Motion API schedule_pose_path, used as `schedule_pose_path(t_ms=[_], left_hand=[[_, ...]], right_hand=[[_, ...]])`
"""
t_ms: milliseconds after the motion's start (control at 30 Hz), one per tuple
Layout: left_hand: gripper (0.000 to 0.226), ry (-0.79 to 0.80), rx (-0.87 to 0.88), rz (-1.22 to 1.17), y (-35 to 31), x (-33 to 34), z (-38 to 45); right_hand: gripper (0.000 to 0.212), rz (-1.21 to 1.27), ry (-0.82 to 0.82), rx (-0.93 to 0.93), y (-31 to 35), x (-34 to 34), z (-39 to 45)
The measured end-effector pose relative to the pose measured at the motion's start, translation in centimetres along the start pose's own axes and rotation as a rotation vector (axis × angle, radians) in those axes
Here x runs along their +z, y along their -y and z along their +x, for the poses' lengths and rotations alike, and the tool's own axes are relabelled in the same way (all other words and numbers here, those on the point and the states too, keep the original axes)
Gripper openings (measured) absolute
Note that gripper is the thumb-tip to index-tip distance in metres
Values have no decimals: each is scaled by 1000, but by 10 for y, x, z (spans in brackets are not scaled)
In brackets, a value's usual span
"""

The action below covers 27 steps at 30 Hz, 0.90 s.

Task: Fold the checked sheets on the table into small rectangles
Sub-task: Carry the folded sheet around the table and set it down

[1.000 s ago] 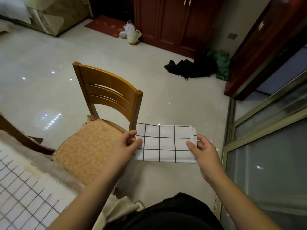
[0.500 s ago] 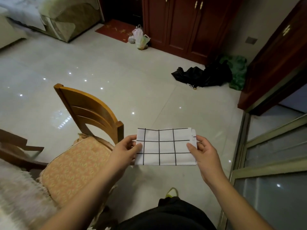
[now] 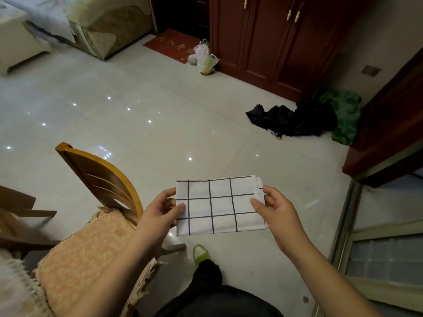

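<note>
Left hand (image 3: 161, 208) and right hand (image 3: 275, 208) pinching folded checked sheet (image 3: 219, 205) — long axis left-right

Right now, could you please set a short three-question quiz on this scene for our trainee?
1. True or false: the folded checked sheet lies on the chair cushion.
2. Which hands pinch the sheet? A) left only B) right only C) both
3. Fill in: the black umbrella lies on the ____.

Key: 1. False; it is held in the air. 2. C; left hand and right hand pinch opposite ends. 3. Floor.
</note>
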State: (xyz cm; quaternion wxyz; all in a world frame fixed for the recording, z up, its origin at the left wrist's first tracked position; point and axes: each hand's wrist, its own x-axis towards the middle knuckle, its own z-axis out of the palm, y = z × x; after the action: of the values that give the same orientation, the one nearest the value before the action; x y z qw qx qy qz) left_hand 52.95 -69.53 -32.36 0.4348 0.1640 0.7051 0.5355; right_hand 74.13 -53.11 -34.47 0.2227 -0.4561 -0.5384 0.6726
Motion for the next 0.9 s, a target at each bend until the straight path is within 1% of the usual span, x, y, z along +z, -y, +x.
schedule_pose_path(t_ms=[133, 367, 500, 700, 900], left_hand=[[31, -12, 53, -48, -20, -9, 45], [31, -26, 64, -71, -50, -21, 111], [30, -83, 56, -102, -67, -26, 144], [30, -227, 46, -129, -87, -20, 206], [32, -345, 9, -156, -120, -12, 258]], right_hand=[[33, -43, 39, -11, 28, 17, 47], [32, -68, 73, -24, 70, 39, 117], [32, -87, 121, -18, 87, 50, 158], [31, -94, 226, -4, 111, 62, 248], [28, -120, 378, 13, 148, 78, 340]])
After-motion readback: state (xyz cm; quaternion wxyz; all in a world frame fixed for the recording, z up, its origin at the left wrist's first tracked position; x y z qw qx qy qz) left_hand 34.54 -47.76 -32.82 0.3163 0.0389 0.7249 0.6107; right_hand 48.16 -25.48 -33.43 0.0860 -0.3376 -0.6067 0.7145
